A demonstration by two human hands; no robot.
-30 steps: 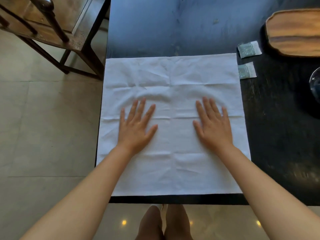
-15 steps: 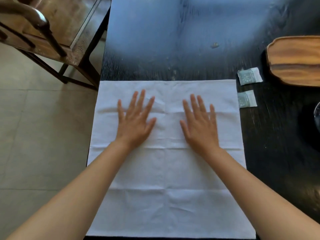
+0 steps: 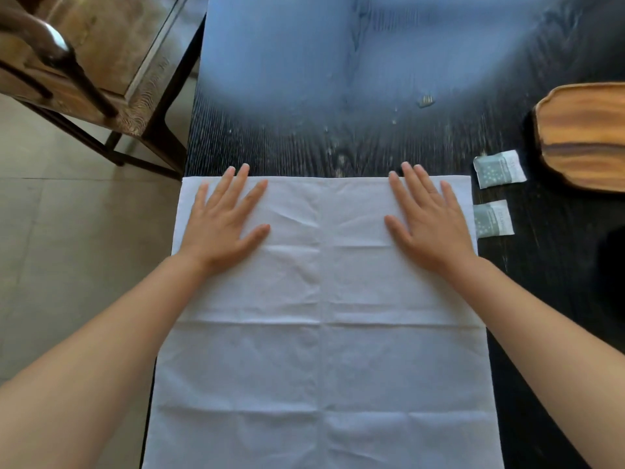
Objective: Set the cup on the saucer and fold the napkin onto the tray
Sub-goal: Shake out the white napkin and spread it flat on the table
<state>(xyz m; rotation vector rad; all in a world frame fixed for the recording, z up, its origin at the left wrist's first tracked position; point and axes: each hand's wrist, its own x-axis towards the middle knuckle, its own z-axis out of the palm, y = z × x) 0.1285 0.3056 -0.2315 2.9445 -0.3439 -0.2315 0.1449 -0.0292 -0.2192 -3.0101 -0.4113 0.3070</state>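
A white napkin (image 3: 321, 333) lies spread flat on the dark table (image 3: 338, 140), creased into a grid of old fold lines. My left hand (image 3: 223, 221) presses flat on its far left part, fingers apart and reaching the far edge. My right hand (image 3: 426, 218) lies flat on the far right part in the same way, fingertips just past the far edge. A wooden tray (image 3: 585, 137) sits at the right edge of the view, partly cut off. No cup or saucer is in view.
Two small grey-green sachets (image 3: 499, 169) (image 3: 492, 219) lie between the napkin and the tray. A wooden chair (image 3: 84, 72) stands on the tiled floor at the upper left, beside the table's left edge.
Both hands have slid away from me across the napkin, from its middle to its far edge, and spread further apart. The view has shifted forward, so the table's near edge is out of sight.
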